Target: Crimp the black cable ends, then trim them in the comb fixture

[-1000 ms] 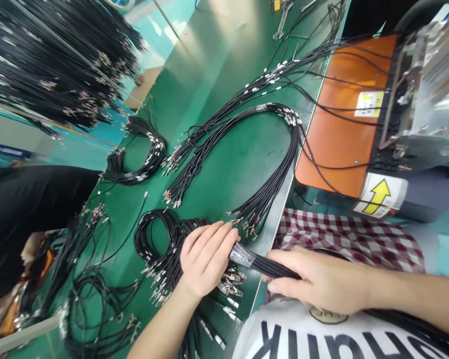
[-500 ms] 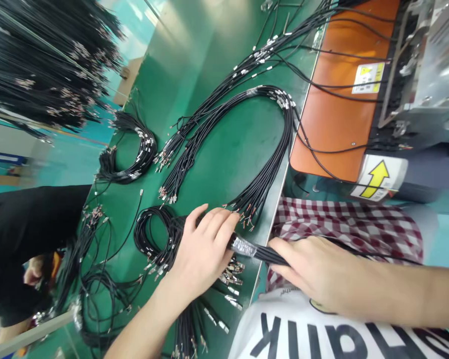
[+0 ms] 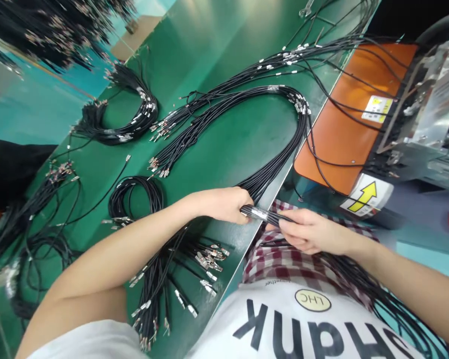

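Observation:
A bundle of black cables (image 3: 273,217), wrapped with clear shiny tape, stretches between my two hands at the table's front edge. My left hand (image 3: 232,203) is closed round its left end. On the other side of the tape, my right hand (image 3: 307,230) grips the same bundle, and its loose cables (image 3: 362,281) trail down across my lap to the right. Just beyond my left hand lies a long curved cable bundle (image 3: 284,159) with white labels. Under my left forearm are a coiled bundle (image 3: 134,194) and cables with metal connectors (image 3: 205,259).
The green table (image 3: 224,134) also bears a coiled cable bundle (image 3: 149,107) at the back left and loose cables (image 3: 56,244) at the far left. An orange machine plate (image 3: 329,134) with cables across it stands at the right. A person's dark sleeve (image 3: 15,169) shows at left.
My left hand has moved right and now holds the taped bundle closer to the front edge. My right hand has shifted slightly up, with the loose cables now showing over my lap. The view has turned.

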A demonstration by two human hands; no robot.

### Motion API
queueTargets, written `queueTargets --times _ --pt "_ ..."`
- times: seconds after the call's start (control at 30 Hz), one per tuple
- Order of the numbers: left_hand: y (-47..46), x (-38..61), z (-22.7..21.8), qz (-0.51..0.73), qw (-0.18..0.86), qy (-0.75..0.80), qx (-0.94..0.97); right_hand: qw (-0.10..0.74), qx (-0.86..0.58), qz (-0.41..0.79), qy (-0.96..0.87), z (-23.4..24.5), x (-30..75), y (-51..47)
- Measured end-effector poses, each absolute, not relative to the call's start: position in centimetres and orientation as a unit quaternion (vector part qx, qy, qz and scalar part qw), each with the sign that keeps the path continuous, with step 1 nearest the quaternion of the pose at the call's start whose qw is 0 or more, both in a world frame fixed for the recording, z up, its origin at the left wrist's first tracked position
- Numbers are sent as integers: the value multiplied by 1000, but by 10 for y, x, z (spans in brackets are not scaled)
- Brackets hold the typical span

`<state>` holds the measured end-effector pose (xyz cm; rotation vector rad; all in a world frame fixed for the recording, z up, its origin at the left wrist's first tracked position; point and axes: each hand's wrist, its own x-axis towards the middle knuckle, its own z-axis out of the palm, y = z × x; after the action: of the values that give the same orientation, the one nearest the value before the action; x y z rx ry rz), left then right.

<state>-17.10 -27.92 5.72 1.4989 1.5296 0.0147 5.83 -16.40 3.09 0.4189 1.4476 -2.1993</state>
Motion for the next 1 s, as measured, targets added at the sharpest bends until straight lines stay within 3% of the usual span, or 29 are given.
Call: queueTargets --times 0.1,0.17,0.3,0.4,0.47,0.57,0.67,0.73,0.8,0.87,1.0 --pt "-278 -175 57 26 542 591 597 284 124 -908 281 6 57 -155" --pt "-282 -170 59 65 459 626 627 290 99 -936 176 -9 58 -154" --pt "-297 -151 57 109 199 687 690 278 51 -957 65 -27 58 -156" --pt "-306 -139 39 59 76 707 701 263 52 -961 73 -29 57 -159" --pt "-307 -136 25 19 55 719 693 261 75 -948 165 -21 58 -161" --pt "-304 -135 16 -24 113 728 676 197 152 -838 486 1 63 -168" --pt "-297 -138 18 -38 231 721 653 82 210 -543 809 25 68 -178" --pt "-292 -141 18 -28 351 693 629 96 188 -420 882 33 70 -183" --pt "-289 -145 17 -24 490 636 596 149 147 -457 865 31 70 -181" --pt "-289 -147 17 -20 590 577 565 201 122 -603 762 21 69 -174" --pt "-298 -146 33 48 603 566 560 322 98 -859 385 -11 68 -158"
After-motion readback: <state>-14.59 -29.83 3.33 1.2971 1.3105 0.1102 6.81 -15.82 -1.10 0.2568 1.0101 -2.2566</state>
